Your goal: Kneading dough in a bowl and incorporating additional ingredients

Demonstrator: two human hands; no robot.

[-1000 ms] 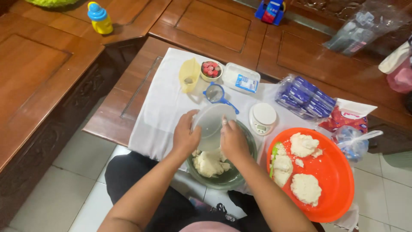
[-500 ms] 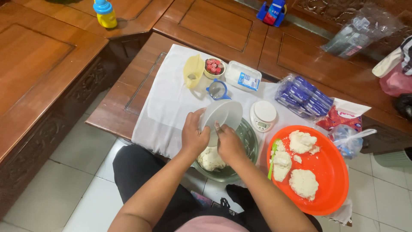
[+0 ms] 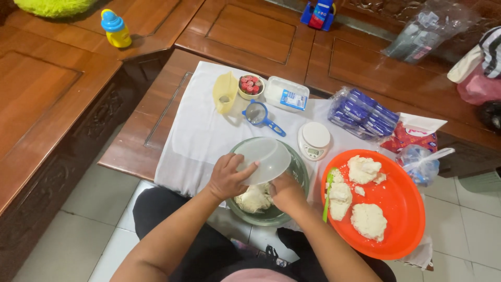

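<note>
We are tipping a small translucent plastic bowl (image 3: 263, 158) over a round green-tinted glass mixing bowl (image 3: 297, 172) that is holding a lump of white dough (image 3: 253, 198). Our left hand (image 3: 227, 177) is gripping the small bowl's rim, fingers curled over its edge. Our right hand (image 3: 286, 192) is reaching beneath it; we cannot tell its grip. A round orange plastic tray (image 3: 402, 209) is sitting just beside the glass bowl, on our right.

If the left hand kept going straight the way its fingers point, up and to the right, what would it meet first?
The left hand already grips the pale small bowl tilted over the mixing bowl. Past those, the white kitchen scale looks first in line, though its height relative to the hand is unclear.
</note>
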